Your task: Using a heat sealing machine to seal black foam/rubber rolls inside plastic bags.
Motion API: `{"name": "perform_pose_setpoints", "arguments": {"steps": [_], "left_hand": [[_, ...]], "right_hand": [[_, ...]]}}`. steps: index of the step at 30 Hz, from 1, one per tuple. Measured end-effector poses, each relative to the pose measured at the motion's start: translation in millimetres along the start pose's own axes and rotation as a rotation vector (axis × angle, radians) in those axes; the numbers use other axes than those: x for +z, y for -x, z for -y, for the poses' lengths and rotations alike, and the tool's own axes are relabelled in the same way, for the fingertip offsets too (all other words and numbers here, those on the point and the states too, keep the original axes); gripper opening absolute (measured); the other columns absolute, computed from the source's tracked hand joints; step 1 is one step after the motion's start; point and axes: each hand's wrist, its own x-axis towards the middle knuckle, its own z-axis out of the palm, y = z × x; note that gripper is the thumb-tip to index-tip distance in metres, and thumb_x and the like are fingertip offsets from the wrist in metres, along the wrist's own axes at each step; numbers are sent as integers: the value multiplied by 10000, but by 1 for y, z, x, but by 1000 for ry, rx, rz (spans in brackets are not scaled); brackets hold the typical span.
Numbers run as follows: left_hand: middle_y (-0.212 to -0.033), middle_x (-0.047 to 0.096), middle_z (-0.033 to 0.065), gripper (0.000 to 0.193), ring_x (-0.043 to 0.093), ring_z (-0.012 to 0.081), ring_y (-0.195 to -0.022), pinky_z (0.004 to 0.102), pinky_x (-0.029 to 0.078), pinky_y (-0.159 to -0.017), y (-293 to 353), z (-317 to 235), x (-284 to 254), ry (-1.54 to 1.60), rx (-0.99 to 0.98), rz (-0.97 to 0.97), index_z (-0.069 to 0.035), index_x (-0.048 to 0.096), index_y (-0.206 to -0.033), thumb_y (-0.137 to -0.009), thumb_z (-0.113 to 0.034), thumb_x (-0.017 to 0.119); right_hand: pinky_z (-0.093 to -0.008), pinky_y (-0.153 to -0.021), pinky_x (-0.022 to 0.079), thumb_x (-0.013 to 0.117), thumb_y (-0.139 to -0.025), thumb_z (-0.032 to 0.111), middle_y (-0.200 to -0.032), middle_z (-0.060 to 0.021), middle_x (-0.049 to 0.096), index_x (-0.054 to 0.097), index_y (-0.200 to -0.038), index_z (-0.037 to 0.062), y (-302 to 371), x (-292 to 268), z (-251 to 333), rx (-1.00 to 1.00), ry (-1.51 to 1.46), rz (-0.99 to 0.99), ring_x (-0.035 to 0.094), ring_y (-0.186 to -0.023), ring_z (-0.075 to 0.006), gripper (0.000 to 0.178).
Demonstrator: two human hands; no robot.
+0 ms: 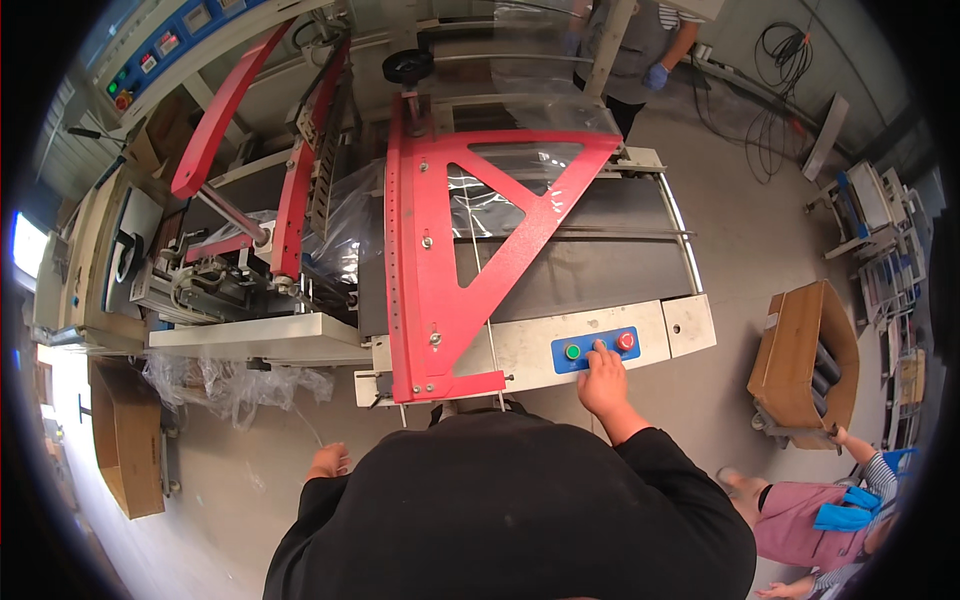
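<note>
Fingers of the right hand (pixel 604 386) reach out to a small blue panel (pixel 559 357) on the white front edge of the machine (pixel 525 352). They are held fairly close together, pointing away from the person, and they grip nothing that I can see. Their tips seem to touch the middle of the panel. The panel is longest from side to side, and its right end tips a little away from the person. A green button (pixel 572 352) is just to the left of the fingertips, and a red button (pixel 626 341) is just to the right. I can't see what is under the tips, or tell if they push down.

The left hand (pixel 330 460) hangs low on the person's left, well apart from the panel, so the right hand is much nearer. Its fingers look a bit curled, but I can't tell if they pinch something. To the left of the panel, a big red frame (pixel 425 290) with a triangle shape stands over a dark belt (pixel 610 270). Shiny see-through film (pixel 490 220) shows through its gaps.
</note>
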Motion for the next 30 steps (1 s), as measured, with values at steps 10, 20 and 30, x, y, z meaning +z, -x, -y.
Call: {"name": "perform_pose_setpoints", "arguments": {"steps": [10, 20, 30], "left_hand": [[-881, 574, 21, 256, 561, 164, -752, 316, 428, -587, -30, 36, 4, -93, 197, 27, -78, 564, -1063, -870, -240, 522], [-914, 561, 37, 268, 553, 169, -781, 318, 429, -595, -20, 20, 5, -207, 76, 58, -62, 559, -1036, -872, -266, 502], [-936, 568, 8, 303, 552, 152, -792, 306, 407, -613, -2, -11, 17, -1, 2, 16, -100, 537, -1118, -851, -244, 546]], "right_hand": [[-407, -956, 363, 609, -735, 179, -1275, -161, 490, 560, -1031, 27, -3, -5, 0, 67, 55, 73, 462, -1106, -323, 337], [-404, -914, 394, 599, -735, 161, -1219, -177, 533, 572, -961, 4, -7, -5, -2, 53, 82, 100, 494, -1037, -328, 276], [-397, -902, 398, 602, -716, 119, -1195, -211, 543, 575, -922, 1, -7, 3, -13, -25, 72, 73, 511, -994, -346, 238]]}}
